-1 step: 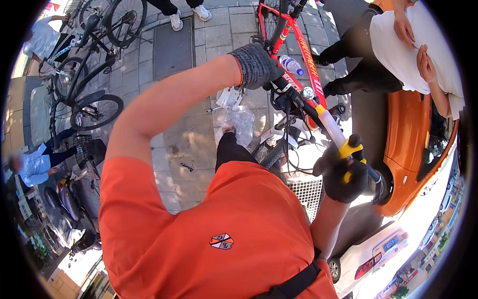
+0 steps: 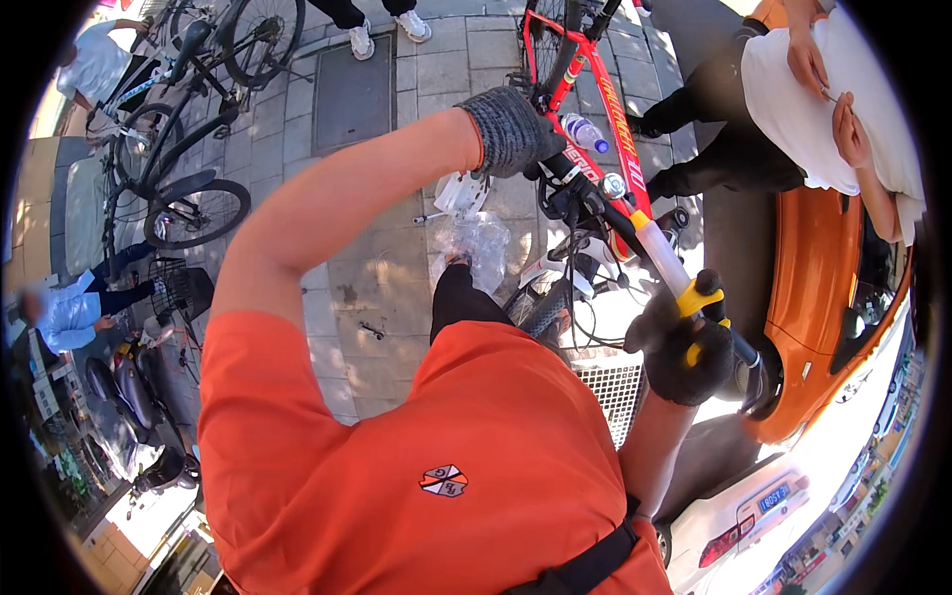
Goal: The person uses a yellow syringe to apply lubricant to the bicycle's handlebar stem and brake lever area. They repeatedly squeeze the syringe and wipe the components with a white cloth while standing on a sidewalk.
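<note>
My left hand (image 2: pixel 511 132), in a grey knit glove, is closed around the left end of the handlebar (image 2: pixel 587 194) of a red bicycle (image 2: pixel 617 129). A silver bell sits on the bar. My right hand (image 2: pixel 684 342) wears a black glove and grips a pale tube-shaped tool (image 2: pixel 662 250) with yellow ends, which slants along the bar's right side. Whether those fingers also hold the bar is hidden. A clear bottle with a purple label (image 2: pixel 583 132) is on the bicycle frame. Dark cables hang below the bar.
Clear plastic wrapping (image 2: pixel 476 248) lies by my foot, and a small metal tool (image 2: pixel 372 331) rests on the paving. A person in a white shirt (image 2: pixel 808 94) stands at the right, near an orange car (image 2: pixel 818 307). Other bicycles (image 2: pixel 198 213) and people are at the left.
The surroundings have shifted very slightly in view. Both hands keep their hold and place.
</note>
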`<action>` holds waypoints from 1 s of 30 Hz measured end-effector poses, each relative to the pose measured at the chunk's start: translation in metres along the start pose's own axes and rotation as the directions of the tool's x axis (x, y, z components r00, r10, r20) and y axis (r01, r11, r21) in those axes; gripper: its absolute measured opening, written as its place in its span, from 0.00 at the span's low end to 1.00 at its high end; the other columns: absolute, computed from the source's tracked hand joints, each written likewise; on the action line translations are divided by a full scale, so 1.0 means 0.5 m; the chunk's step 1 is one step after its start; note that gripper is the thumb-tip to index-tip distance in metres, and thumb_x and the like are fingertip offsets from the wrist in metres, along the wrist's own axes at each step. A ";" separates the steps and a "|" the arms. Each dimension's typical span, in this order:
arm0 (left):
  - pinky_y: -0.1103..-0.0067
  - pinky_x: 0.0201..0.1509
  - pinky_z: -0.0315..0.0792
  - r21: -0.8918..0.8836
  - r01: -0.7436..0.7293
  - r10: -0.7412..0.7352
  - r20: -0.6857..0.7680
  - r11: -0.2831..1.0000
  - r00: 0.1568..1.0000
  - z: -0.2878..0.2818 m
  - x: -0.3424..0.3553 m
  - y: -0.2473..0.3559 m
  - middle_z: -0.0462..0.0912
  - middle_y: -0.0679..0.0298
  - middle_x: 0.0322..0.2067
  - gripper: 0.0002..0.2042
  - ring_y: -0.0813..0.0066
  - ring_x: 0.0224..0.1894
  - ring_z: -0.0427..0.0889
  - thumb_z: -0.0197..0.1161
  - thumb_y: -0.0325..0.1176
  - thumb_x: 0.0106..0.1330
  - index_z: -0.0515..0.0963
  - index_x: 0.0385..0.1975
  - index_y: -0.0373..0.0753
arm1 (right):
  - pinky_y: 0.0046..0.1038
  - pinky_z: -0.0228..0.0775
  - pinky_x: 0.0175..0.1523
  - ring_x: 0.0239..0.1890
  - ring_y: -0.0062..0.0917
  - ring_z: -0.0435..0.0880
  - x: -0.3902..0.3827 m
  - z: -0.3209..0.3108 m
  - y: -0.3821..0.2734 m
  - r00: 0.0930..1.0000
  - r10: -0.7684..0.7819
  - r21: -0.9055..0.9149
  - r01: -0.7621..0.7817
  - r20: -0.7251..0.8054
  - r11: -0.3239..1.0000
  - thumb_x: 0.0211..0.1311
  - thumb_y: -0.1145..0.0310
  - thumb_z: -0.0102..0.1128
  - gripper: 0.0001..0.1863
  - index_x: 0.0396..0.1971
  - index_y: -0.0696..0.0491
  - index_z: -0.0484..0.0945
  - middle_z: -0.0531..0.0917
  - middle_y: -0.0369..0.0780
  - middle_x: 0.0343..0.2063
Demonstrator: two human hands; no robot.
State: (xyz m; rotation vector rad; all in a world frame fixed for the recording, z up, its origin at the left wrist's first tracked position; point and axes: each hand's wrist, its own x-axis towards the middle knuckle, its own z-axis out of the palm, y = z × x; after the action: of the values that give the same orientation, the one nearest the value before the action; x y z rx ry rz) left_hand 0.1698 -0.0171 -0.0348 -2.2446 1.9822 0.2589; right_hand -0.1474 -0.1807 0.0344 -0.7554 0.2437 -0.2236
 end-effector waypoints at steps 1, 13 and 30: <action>0.58 0.46 0.82 0.006 0.056 -0.057 0.051 0.998 0.997 -0.014 -0.010 0.020 0.88 0.60 0.45 0.16 0.54 0.47 0.89 0.68 0.40 0.64 0.80 0.51 0.47 | 0.42 0.82 0.31 0.28 0.37 0.81 -0.008 -0.025 -0.006 0.999 0.014 0.031 -0.015 0.046 0.999 0.69 0.61 0.54 0.23 0.62 0.52 0.72 0.79 0.49 0.36; 0.59 0.51 0.80 -0.005 0.408 -0.397 0.217 0.913 0.892 -0.084 -0.065 0.245 0.88 0.59 0.47 0.21 0.55 0.49 0.89 0.69 0.50 0.67 0.80 0.56 0.47 | 0.44 0.83 0.37 0.31 0.36 0.82 -0.083 -0.170 -0.116 0.931 0.185 0.061 -0.214 0.315 0.975 0.70 0.61 0.56 0.24 0.63 0.50 0.70 0.79 0.47 0.35; 0.61 0.42 0.83 -0.017 0.393 -0.390 0.103 0.919 0.915 -0.074 -0.082 0.318 0.91 0.62 0.34 0.13 0.55 0.40 0.91 0.72 0.41 0.59 0.87 0.42 0.48 | 0.41 0.75 0.34 0.30 0.35 0.76 -0.136 -0.167 -0.124 0.930 0.203 0.092 -0.241 0.307 0.966 0.71 0.63 0.55 0.24 0.66 0.47 0.72 0.77 0.45 0.35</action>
State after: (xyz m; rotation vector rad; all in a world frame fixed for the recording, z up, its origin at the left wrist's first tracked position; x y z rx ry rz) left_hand 0.0086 -0.0052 0.0123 -2.5324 1.4463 0.3519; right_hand -0.2437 -0.2595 0.0284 -0.6179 0.0287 0.0899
